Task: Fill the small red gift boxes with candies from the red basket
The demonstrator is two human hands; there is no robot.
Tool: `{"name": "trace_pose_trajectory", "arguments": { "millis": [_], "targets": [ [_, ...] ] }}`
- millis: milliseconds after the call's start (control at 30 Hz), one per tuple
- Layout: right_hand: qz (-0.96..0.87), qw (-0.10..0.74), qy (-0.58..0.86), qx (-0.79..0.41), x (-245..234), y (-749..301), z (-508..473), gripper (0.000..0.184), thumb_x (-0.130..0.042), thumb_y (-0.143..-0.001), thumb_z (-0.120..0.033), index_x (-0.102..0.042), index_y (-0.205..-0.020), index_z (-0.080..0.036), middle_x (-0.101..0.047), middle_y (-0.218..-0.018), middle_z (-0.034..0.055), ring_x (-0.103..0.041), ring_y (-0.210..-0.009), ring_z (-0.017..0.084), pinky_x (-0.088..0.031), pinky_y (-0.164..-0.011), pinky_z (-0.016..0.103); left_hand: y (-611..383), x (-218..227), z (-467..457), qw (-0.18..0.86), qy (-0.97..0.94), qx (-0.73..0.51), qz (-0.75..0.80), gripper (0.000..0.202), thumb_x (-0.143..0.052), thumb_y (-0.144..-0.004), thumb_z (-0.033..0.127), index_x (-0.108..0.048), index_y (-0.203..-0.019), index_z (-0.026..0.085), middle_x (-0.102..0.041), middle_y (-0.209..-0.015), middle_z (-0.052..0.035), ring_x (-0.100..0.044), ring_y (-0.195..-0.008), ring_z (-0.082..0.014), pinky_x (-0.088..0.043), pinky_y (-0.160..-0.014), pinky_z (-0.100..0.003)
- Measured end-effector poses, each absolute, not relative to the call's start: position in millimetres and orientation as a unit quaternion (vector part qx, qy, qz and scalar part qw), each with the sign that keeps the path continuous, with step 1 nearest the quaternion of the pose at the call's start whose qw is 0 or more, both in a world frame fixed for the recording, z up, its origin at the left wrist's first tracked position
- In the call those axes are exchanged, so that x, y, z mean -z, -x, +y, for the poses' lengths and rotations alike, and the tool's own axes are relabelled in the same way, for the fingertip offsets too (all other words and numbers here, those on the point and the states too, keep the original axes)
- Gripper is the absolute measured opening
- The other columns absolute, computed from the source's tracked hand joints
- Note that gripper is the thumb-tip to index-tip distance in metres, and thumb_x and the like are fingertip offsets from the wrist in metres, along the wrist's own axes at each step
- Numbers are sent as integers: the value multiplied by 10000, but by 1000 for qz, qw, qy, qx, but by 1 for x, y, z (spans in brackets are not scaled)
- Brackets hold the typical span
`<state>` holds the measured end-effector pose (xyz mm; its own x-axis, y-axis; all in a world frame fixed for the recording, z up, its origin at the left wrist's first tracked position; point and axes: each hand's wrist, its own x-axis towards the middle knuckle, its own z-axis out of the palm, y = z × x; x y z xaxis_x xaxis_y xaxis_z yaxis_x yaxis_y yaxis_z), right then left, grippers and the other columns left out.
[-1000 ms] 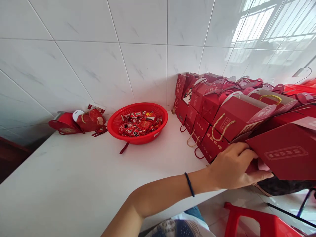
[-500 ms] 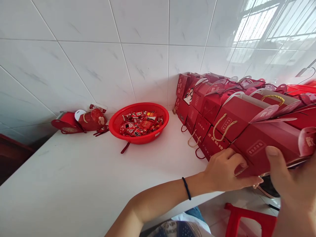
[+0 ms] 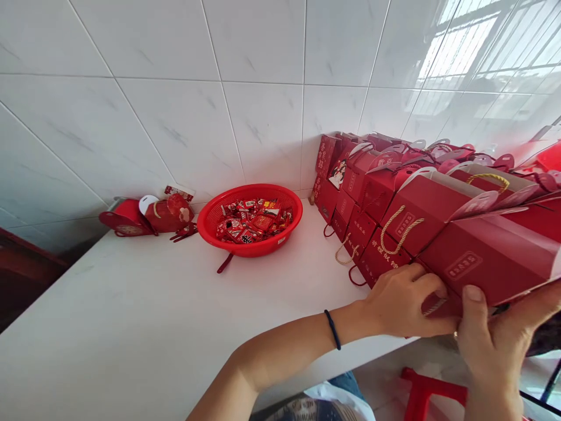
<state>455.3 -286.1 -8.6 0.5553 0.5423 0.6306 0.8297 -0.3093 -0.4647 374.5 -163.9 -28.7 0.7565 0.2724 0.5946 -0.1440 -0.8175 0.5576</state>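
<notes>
Many red paper gift boxes stand stacked at the right of the white table. My left hand (image 3: 409, 301), a dark band on its wrist, has its fingers bent against a lower gift box (image 3: 449, 307) at the near end of the stack. Resting above that is an upper gift box (image 3: 495, 254) with a pale stamp on its side. My right hand (image 3: 495, 336) holds this upper box by its near lower edge, thumb on the front face, fingers reaching round the end. Some fingertips of both hands are hidden.
A red plastic basket (image 3: 204, 231) with small red packets stands near the tiled wall (image 3: 263, 128). Two red boxes (image 3: 127, 219) lie left of it. Below the edge of the white table (image 3: 144, 327) is a red stool (image 3: 432, 389).
My right hand has moved left and down, its thumb now at the upper box's lower edge. My left hand stays nearly in place. The view has shifted slightly.
</notes>
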Motion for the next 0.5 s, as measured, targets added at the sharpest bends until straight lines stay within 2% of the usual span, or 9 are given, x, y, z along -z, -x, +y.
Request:
{"name": "trace_pose_trajectory", "arguments": {
  "millis": [100, 200, 267, 400, 500],
  "targets": [
    [-433, 438, 754, 226, 14, -454, -283, 988, -534, -962, -365, 221, -1590, -252, 197, -1675, 79, 106, -1551, 354, -66, -1252, 591, -369, 29, -158, 295, -894, -337, 17, 331, -758, -747, 428, -645, -955, 196, -627, -919, -46, -667, -807, -198, -544, -686, -294],
    [-436, 466, 739, 216, 23, -447, -280, 1022, -562, -947, -358, 230, -1586, -277, 221, -1669, 45, 163, -1537, 354, -65, -1238, 634, -359, 30, -151, 303, -894, -330, -30, 327, -695, -839, 462, -656, -1012, 188, -652, -961, -56, -669, -867, -189, -540, -751, -286],
    [-415, 468, 752, 206, 30, -441, -279, 1028, -568, -943, -379, 215, -1594, -239, 205, -1672, 68, 183, -1525, 375, -69, -1229, 654, -353, 29, -147, 311, -894, -320, -50, 317, -665, -881, 459, -659, -1047, 189, -671, -994, -56, -669, -930, -188, -537, -808, -285],
    [-385, 469, 771, 194, 44, -438, -277, 994, -539, -958, -391, 192, -1601, -194, 163, -1679, 109, 116, -1540, 381, -51, -1256, 590, -348, 24, -146, 301, -908, -291, -33, 312, -690, -865, 396, -664, -1085, 176, -678, -997, -65, -673, -967, -214, -553, -831, -314],
    [-392, 461, 778, 171, 50, -448, -282, 1040, -557, -942, -385, 251, -1580, -238, 236, -1665, 59, 199, -1523, 366, -49, -1264, 582, -350, 20, -148, 283, -920, -268, -37, 298, -683, -866, 354, -661, -1091, 159, -682, -989, -74, -677, -991, -229, -566, -834, -325]
  ]
}}
